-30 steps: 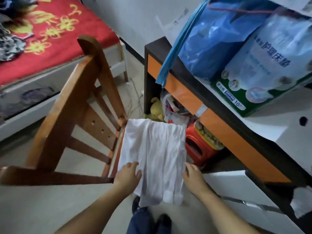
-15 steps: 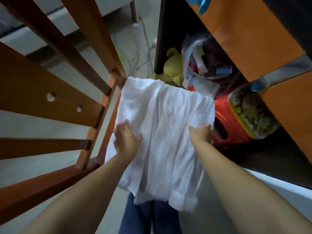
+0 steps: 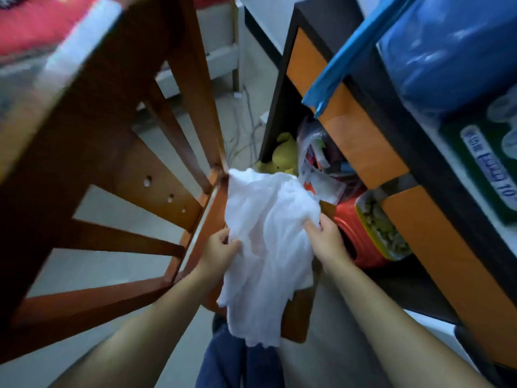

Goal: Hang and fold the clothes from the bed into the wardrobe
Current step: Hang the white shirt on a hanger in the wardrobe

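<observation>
A white garment (image 3: 265, 242) lies bunched on the seat of a wooden chair (image 3: 117, 169), its lower end hanging off the seat's front edge. My left hand (image 3: 218, 253) grips its left edge with curled fingers. My right hand (image 3: 326, 236) pinches its right edge, and the cloth gathers between the two hands. The bed (image 3: 33, 26) with its red cover shows at the top left, blurred.
An orange and black desk (image 3: 363, 130) stands close on the right, with blue bags (image 3: 447, 51) on top. Under it sit a yellow plush toy (image 3: 285, 155), a red container (image 3: 361, 233) and plastic packets. Cables lie on the grey floor (image 3: 246, 127).
Both hands went from lying flat on the spread garment to gripping its edges. The cloth is now crumpled and pulled together, and part of the seat shows.
</observation>
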The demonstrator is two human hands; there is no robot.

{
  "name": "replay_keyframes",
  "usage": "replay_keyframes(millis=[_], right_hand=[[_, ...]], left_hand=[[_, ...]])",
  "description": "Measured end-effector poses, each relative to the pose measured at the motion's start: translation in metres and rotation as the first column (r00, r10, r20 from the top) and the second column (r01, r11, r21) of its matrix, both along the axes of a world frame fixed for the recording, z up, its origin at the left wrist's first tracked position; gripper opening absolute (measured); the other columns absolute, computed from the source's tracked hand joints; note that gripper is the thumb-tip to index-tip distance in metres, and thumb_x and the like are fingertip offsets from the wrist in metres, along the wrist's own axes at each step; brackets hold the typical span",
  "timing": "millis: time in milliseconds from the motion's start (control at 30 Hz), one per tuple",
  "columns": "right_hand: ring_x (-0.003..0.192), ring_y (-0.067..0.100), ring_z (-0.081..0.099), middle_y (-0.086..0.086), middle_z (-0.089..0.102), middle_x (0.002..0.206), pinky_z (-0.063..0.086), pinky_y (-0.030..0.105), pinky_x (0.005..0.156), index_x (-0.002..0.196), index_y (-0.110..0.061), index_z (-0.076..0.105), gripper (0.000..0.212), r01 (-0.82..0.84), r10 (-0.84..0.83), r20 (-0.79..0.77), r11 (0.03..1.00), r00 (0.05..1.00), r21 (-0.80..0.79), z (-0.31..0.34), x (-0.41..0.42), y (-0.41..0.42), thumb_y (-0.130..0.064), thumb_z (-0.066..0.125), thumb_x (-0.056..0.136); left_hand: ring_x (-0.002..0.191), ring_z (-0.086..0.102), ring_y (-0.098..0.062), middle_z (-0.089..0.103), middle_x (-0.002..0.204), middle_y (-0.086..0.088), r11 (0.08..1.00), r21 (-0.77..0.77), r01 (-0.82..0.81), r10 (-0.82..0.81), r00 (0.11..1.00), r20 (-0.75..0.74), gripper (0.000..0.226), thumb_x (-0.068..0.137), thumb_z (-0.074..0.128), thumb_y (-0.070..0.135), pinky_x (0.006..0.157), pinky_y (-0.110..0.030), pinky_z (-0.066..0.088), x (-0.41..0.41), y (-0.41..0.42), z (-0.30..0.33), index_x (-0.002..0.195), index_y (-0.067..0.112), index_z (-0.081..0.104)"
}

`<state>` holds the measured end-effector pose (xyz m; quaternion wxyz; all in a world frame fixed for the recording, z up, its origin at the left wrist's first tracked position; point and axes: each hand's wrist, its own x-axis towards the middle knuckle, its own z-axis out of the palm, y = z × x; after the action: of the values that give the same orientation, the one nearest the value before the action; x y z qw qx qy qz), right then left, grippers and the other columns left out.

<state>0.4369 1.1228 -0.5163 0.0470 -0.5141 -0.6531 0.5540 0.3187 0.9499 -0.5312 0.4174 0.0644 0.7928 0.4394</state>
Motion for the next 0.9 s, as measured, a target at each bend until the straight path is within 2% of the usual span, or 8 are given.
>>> replay_keyframes(millis=[167, 300, 400, 533, 600, 667, 767, 900], right_hand=[[0.078, 0.010, 0.062, -0.001, 0.067, 0.086, 0.049, 0.020, 0.066, 0.088, -0.019, 0.065, 0.020, -0.104, 0.103, -0.184, 0.995, 0.978, 0.005, 0.124, -0.005, 0.000, -0.006, 0.052, 0.095], [0.054, 0.004, 0.057, -0.007, 0.062, 0.062, 0.043, 0.015, 0.047, 0.074, -0.013, 0.061, 0.018, -0.234, 0.221, -0.277, 0.972, 0.935, -0.017, 0.209, -0.012, -0.004, -0.005, 0.052, 0.086], [0.069, 0.021, 0.056, 0.013, 0.059, 0.075, 0.043, 0.025, 0.058, 0.086, 0.000, 0.064, 0.024, -0.352, 0.318, -0.318, 0.934, 0.893, -0.055, 0.259, -0.010, -0.009, -0.010, 0.047, 0.072], [0.072, 0.016, 0.058, 0.010, 0.062, 0.076, 0.046, 0.025, 0.063, 0.094, 0.010, 0.064, 0.030, -0.584, 0.594, -0.315, 0.800, 0.740, 0.138, 0.345, 0.002, -0.030, -0.007, 0.046, 0.077], [0.068, 0.013, 0.054, 0.005, 0.059, 0.070, 0.042, 0.023, 0.062, 0.085, 0.010, 0.064, 0.027, -0.677, 0.715, -0.302, 0.697, 0.631, 0.236, 0.388, 0.011, -0.047, -0.007, 0.045, 0.073], [0.065, 0.007, 0.054, -0.002, 0.060, 0.064, 0.041, 0.018, 0.061, 0.073, -0.004, 0.069, 0.026, -0.753, 0.808, -0.283, 0.586, 0.517, 0.300, 0.427, 0.025, -0.065, -0.009, 0.044, 0.067], [0.054, -0.003, 0.051, -0.012, 0.058, 0.054, 0.040, 0.009, 0.053, 0.063, -0.017, 0.067, 0.023, -0.802, 0.874, -0.289, 0.478, 0.392, 0.358, 0.473, 0.042, -0.094, -0.009, 0.045, 0.067], [0.048, 0.001, 0.048, -0.010, 0.054, 0.052, 0.038, 0.012, 0.047, 0.064, -0.009, 0.064, 0.022, -0.713, 0.842, -0.372, 0.532, 0.391, 0.456, 0.504, 0.041, -0.117, -0.007, 0.043, 0.066]], left_hand=[[0.071, 0.066, -0.015, 0.068, 0.077, -0.007, 0.991, 0.006, 0.137, -0.137, 0.987, 0.086, 0.014, 0.091, 0.053, 0.013, 0.058, -0.021, 0.051, 0.013, -0.029, 0.104, 0.085, 0.010, 0.065], [0.076, 0.051, -0.016, 0.054, 0.080, -0.008, 0.897, 0.016, 0.441, -0.441, 0.897, 0.011, 0.022, 0.089, 0.052, 0.019, 0.068, -0.029, 0.043, 0.024, -0.045, 0.167, 0.094, 0.000, 0.061], [0.075, 0.051, -0.013, 0.052, 0.081, -0.001, 0.811, -0.059, 0.582, -0.584, 0.811, -0.024, 0.020, 0.094, 0.049, 0.023, 0.067, -0.026, 0.041, 0.027, -0.054, 0.200, 0.088, 0.008, 0.060], [0.097, 0.061, -0.013, 0.062, 0.106, 0.006, 0.927, -0.185, 0.326, -0.370, 0.873, -0.318, 0.031, 0.096, 0.050, 0.027, 0.086, -0.030, 0.053, 0.041, -0.077, 0.236, 0.126, 0.019, 0.055], [0.110, 0.057, -0.014, 0.057, 0.118, 0.002, 0.993, -0.067, 0.101, -0.120, 0.894, -0.433, 0.052, 0.094, 0.057, 0.027, 0.093, -0.032, 0.051, 0.052, -0.086, 0.256, 0.141, 0.019, 0.038], [0.133, 0.039, -0.016, 0.038, 0.145, -0.001, 0.996, 0.054, 0.071, -0.029, 0.833, -0.552, 0.074, 0.089, 0.065, 0.028, 0.107, -0.034, 0.039, 0.061, -0.091, 0.280, 0.150, 0.024, 0.022], [0.132, 0.035, -0.015, 0.039, 0.141, 0.001, 0.975, 0.043, 0.217, -0.134, 0.735, -0.665, 0.056, 0.086, 0.068, 0.027, 0.112, -0.037, 0.034, 0.081, -0.092, 0.322, 0.138, 0.019, 0.046], [0.098, 0.064, -0.020, 0.069, 0.102, -0.008, 0.966, 0.074, 0.248, -0.170, 0.823, -0.543, 0.021, 0.088, 0.065, 0.027, 0.092, -0.041, 0.052, 0.102, -0.123, 0.355, 0.101, 0.011, 0.068]])
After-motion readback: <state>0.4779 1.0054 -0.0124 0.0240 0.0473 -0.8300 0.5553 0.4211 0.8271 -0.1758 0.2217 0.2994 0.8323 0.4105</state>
